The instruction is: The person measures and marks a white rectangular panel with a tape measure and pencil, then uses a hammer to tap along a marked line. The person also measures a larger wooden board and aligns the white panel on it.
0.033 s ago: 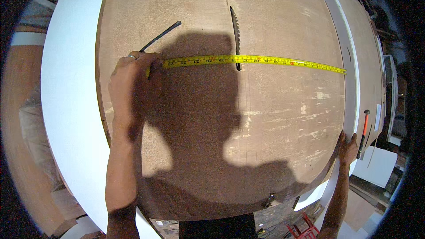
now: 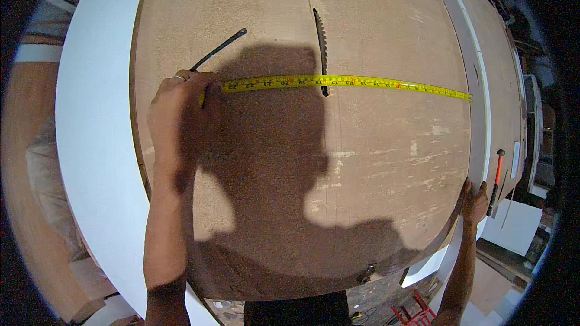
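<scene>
Where brown board [image 2: 393,199] spreads, a yellow tape measure [image 2: 362,81] crosses it

While my left hand [image 2: 178,105] grips the thin, flat tape at 10 o'clock, my right hand [image 2: 475,203] clasps the smooth white rail [image 2: 479,127] near 4. Pale scuffs streak the wood. Toward 12, a dark toothed blade [image 2: 321,48] runs under the tape; a slim black rod [image 2: 220,48] juts beside my left fingers toward 2. Beyond the rail, an orange-and-black hammer [image 2: 497,181] lies near 3. The tape's long axis runs 10 to 3, its tip at the rail.
</scene>
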Motion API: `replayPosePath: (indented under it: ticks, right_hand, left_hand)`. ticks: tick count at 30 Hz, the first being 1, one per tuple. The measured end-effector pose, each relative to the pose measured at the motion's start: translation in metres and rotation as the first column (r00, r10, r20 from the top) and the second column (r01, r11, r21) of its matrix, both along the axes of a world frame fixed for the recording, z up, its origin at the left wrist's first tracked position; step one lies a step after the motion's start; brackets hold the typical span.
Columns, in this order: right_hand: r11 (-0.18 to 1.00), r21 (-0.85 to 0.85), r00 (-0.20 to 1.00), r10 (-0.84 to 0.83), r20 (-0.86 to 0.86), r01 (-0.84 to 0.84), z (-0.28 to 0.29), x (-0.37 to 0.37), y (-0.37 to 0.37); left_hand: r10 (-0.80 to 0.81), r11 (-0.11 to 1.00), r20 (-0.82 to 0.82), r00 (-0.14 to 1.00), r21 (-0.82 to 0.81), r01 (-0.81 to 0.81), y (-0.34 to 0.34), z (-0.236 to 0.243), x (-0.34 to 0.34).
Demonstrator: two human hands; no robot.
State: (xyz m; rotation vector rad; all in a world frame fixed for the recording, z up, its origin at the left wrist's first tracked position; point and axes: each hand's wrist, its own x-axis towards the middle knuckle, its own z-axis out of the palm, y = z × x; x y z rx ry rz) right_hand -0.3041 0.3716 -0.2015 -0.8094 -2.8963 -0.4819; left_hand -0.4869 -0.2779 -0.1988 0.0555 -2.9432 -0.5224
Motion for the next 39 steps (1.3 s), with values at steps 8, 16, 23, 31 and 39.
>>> replayPosePath:
  ticks: [8, 16, 23, 31, 39]
  right_hand:
    - [0.999, 0.003, 0.999, 0.032, -0.003, -0.032, -0.002, -0.005, 0.004]
    - [0.998, -0.036, 0.994, -0.054, 0.095, 0.057, 0.008, -0.011, -0.004]
    - [0.999, -0.028, 0.998, -0.037, 0.045, 0.039, 0.002, -0.007, 0.002]
    - [0.998, -0.067, 1.0, -0.018, 0.017, 0.019, -0.002, -0.007, 0.011]
    - [0.973, -0.231, 0.999, 0.007, 0.034, 0.001, -0.004, -0.033, 0.012]
  left_hand:
    - [-0.004, 0.999, -0.013, 1.0, -0.038, 0.004, 0.001, 0.002, -0.001]
    - [0.032, 0.998, -0.005, 0.999, 0.062, -0.032, -0.002, -0.003, -0.002]
    - [-0.019, 0.999, -0.042, 0.999, -0.034, 0.018, -0.001, -0.001, 0.001]
    - [-0.135, 0.99, -0.092, 0.987, -0.041, 0.131, -0.007, -0.024, -0.003]
    - [0.018, 0.921, 0.072, 0.997, 0.387, -0.045, -0.005, -0.017, 0.003]
